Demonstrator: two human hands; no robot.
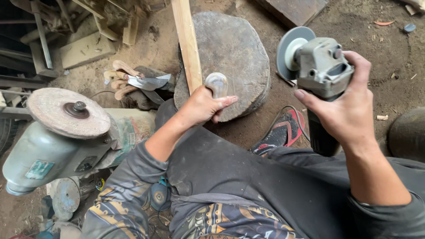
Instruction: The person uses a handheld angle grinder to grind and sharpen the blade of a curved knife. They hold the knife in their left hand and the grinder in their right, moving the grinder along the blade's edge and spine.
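My right hand (349, 108) grips a grey angle grinder (319, 66) by its body, the round disc (287, 51) facing left toward the stump. My left hand (204, 105) holds a small, pale, rounded piece (217, 84) between thumb and fingers, just over the near edge of a round wooden stump (234, 48). A long wooden plank (188, 42) leans across the stump's left side, right beside my left hand. My knees in dark trousers fill the bottom of the view.
A bench motor with a flat round sanding disc (66, 111) stands at the left. Several knives with pale wooden handles (133, 80) lie on the dirt behind it. A red and black sandal (283, 132) rests near the grinder's cord. Wood scraps (86, 48) lie at the upper left.
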